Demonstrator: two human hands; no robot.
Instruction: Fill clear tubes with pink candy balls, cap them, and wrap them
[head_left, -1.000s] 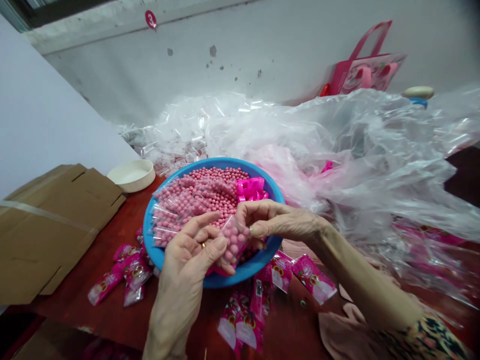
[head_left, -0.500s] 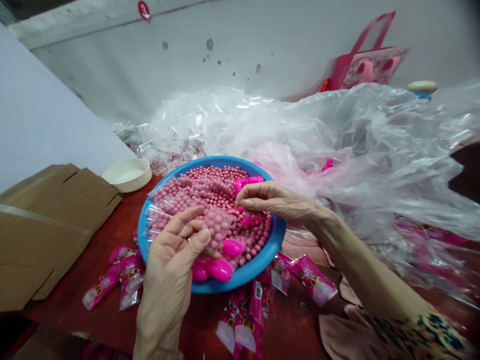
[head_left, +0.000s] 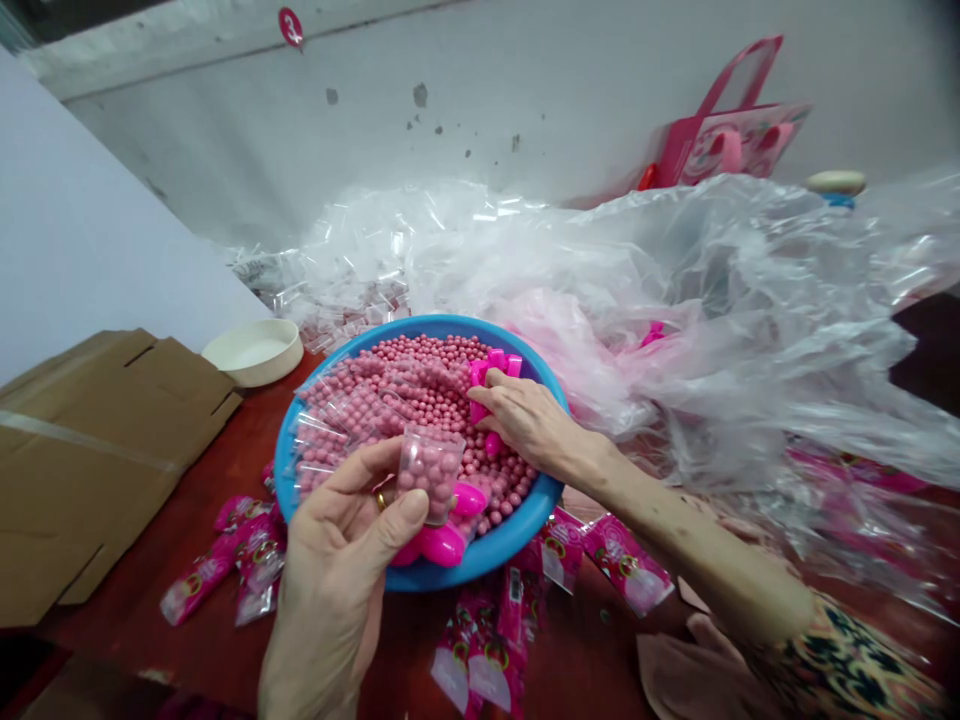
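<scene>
A small clear container [head_left: 430, 472] of pink beads is held between the thumb and fingers of my left hand [head_left: 345, 545], above the front of a blue basin [head_left: 517, 530]. Loose pink beads [head_left: 427, 350] and several clear bead-filled containers [head_left: 337, 415] fill the basin. My right hand [head_left: 529, 415] reaches into its right side, with the fingers closed on bright pink plastic pieces [head_left: 495, 370]. How many pieces the fingers grip is hidden. Glossy pink rounded pieces [head_left: 442, 543] lie at the basin's front, below the container.
Pink printed packets [head_left: 626, 565] lie on the red table [head_left: 405, 650] before the basin and to its left [head_left: 259, 560]. Cardboard [head_left: 105, 450] and a white dish [head_left: 255, 352] are at left. Clear plastic bags [head_left: 712, 270] pile up behind and right. A pink bag [head_left: 735, 140] stands against the wall.
My right hand has moved down onto the pink pieces in the basin. The clear container in my left hand has turned upright and shows more plainly.
</scene>
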